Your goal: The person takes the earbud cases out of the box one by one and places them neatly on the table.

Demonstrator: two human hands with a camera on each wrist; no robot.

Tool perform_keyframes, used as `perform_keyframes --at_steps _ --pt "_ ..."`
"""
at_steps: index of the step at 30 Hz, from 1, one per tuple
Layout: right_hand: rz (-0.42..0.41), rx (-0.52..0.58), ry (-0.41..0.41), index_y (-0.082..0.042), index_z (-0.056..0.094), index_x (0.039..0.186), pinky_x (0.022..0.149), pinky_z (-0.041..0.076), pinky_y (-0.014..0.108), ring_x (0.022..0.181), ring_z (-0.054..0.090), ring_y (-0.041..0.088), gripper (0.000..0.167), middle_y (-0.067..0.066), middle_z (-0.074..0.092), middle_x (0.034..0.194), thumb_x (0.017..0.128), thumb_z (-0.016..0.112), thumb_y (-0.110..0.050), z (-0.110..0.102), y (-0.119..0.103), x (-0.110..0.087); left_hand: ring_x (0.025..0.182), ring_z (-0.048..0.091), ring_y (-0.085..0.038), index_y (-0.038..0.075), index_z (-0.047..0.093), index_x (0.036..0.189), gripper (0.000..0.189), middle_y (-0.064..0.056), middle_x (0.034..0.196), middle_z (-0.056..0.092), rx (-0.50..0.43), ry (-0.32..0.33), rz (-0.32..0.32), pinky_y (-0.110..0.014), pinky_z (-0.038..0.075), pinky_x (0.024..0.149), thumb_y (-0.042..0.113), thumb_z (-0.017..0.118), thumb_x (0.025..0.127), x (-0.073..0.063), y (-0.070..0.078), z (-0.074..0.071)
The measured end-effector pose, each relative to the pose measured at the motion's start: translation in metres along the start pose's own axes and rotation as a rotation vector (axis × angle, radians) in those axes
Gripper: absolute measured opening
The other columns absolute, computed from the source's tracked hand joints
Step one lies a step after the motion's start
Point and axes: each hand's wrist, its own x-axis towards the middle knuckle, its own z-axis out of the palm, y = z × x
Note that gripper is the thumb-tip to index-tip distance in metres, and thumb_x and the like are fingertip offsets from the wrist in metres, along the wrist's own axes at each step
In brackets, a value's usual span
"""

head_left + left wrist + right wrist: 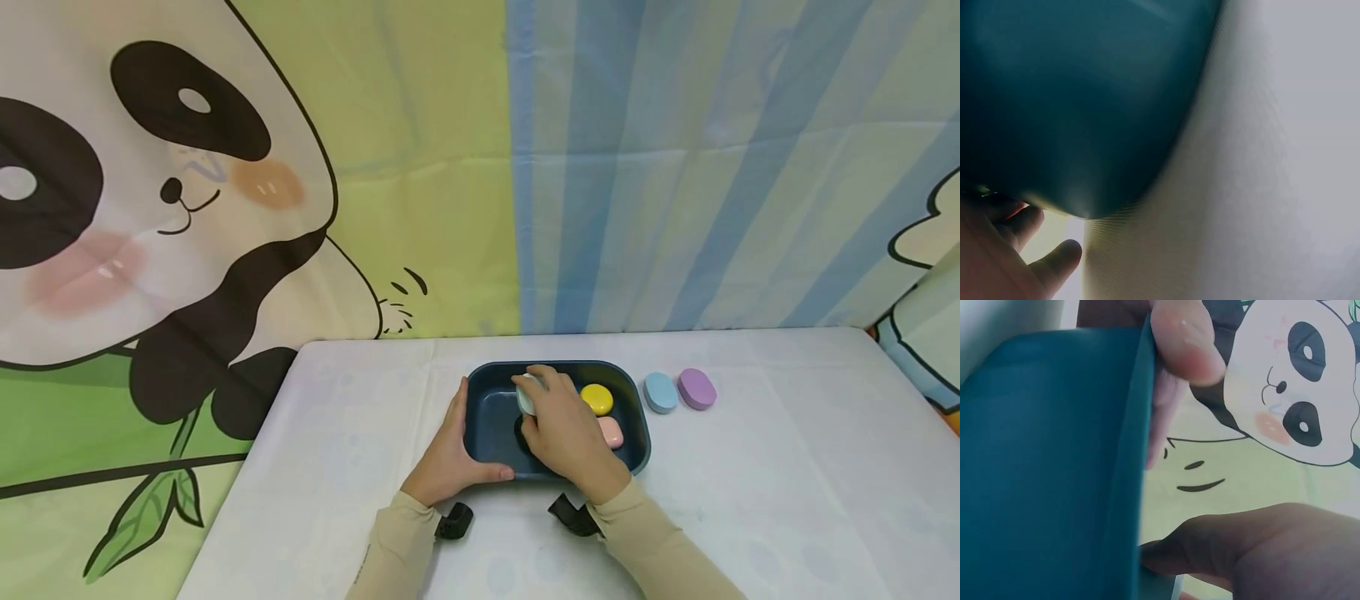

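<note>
Head view: nearest the person, the left hand [450,458] grips the near-left corner of the dark blue tray [491,417], thumb along the near rim, fingers curved against the left wall. The right hand [566,433] reaches into the tray from its near side and grasps a pale oval piece [527,396] between curled fingers, above the tray floor. Inside the tray, right of this hand, lie a pink oval [612,432] and, beyond it, a yellow oval [597,398]. Just outside the right wall, a blue oval [660,392] and a purple oval [697,388] lie on the white worktop [787,467]. A panda backdrop [165,192] hangs beyond.
</note>
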Motion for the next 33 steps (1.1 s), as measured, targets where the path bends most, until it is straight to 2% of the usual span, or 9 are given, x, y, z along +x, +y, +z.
perform_keyframes --at_steps 9,16,20,22,28,33 --pt "-0.01 0.003 0.057 -0.009 0.065 0.132 0.069 0.057 0.04 0.117 0.055 0.035 0.051 0.015 0.055 0.138 0.082 0.073 -0.005 -0.016 0.012 -0.01 0.153 0.006 -0.021 0.037 -0.01 0.159 0.14 0.009 0.167 -0.002 0.007 0.003 -0.01 -0.056 0.021 0.118 0.033 0.095 0.068 0.0 0.0 0.001" --pt "-0.016 0.003 0.111 -0.008 0.065 0.132 0.073 0.057 0.046 0.116 0.056 0.038 0.052 0.016 0.056 0.136 0.081 0.075 -0.003 -0.03 0.021 -0.016 0.152 0.006 -0.018 0.032 -0.008 0.161 0.141 0.009 0.167 0.001 0.011 0.015 -0.004 -0.055 0.018 0.119 0.032 0.096 0.067 0.001 0.0 0.001" --pt "-0.017 0.014 0.132 -0.006 0.065 0.131 0.081 0.055 0.049 0.115 0.056 0.041 0.051 0.018 0.057 0.134 0.08 0.074 -0.001 -0.039 0.028 -0.019 0.152 0.008 -0.016 0.029 -0.007 0.162 0.14 0.009 0.167 0.002 0.017 0.017 0.001 -0.053 0.018 0.119 0.03 0.096 0.067 0.001 -0.001 0.001" --pt "-0.007 0.022 0.126 -0.005 0.065 0.131 0.083 0.054 0.05 0.113 0.056 0.042 0.051 0.02 0.056 0.135 0.081 0.073 -0.001 -0.044 0.032 -0.02 0.152 0.008 -0.016 0.028 -0.007 0.162 0.14 0.009 0.167 0.002 0.023 0.015 -0.001 -0.052 0.019 0.119 0.031 0.096 0.067 0.001 -0.001 0.001" --pt "0.056 0.056 0.085 -0.003 0.063 0.131 0.075 0.056 0.048 0.112 0.055 0.041 0.05 0.02 0.053 0.137 0.082 0.069 -0.001 -0.059 0.045 -0.023 0.152 0.007 -0.015 0.034 -0.008 0.161 0.14 0.011 0.167 0.001 0.023 0.006 -0.006 -0.052 0.018 0.12 0.032 0.096 0.066 0.001 0.001 0.001" --pt "0.083 0.066 0.08 -0.001 0.063 0.129 0.084 0.053 0.054 0.117 0.054 0.042 0.048 0.021 0.052 0.138 0.082 0.068 0.0 -0.072 0.056 -0.023 0.153 0.006 -0.017 0.025 -0.006 0.163 0.142 0.008 0.168 0.001 0.023 0.01 0.008 -0.054 0.019 0.119 0.034 0.097 0.065 0.0 0.002 0.0"
